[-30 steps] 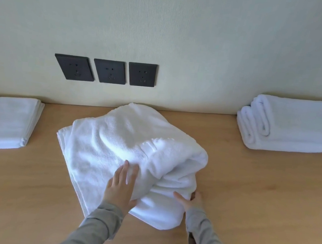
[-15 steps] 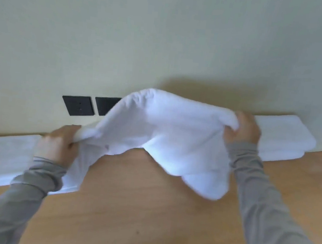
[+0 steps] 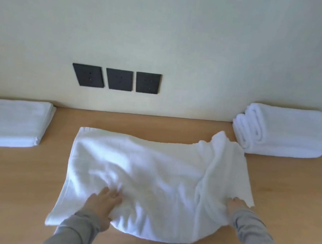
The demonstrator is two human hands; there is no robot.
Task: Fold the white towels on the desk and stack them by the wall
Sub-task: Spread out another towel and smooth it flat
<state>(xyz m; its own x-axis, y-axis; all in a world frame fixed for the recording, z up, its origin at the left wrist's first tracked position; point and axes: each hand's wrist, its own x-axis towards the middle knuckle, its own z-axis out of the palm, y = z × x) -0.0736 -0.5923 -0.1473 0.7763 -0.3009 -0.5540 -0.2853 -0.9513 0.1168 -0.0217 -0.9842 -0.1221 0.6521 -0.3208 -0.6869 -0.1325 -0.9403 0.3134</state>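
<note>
The towel (image 3: 150,170) lay across the table (image 3: 289,186), long axis left-right, just ahead of both hands. The left hand (image 3: 103,201) pressed flat near its near edge. The right hand (image 3: 235,206) was at the rumpled right end, grip unclear.

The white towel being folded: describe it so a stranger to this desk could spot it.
Find the three black square socket plates on the pale wall above the light wooden desk. Just below them lies a white terry towel, spread wide and rumpled, left hand and right hand touching it. The flat white pile at left and thick white pile at right are neatly folded.
</note>
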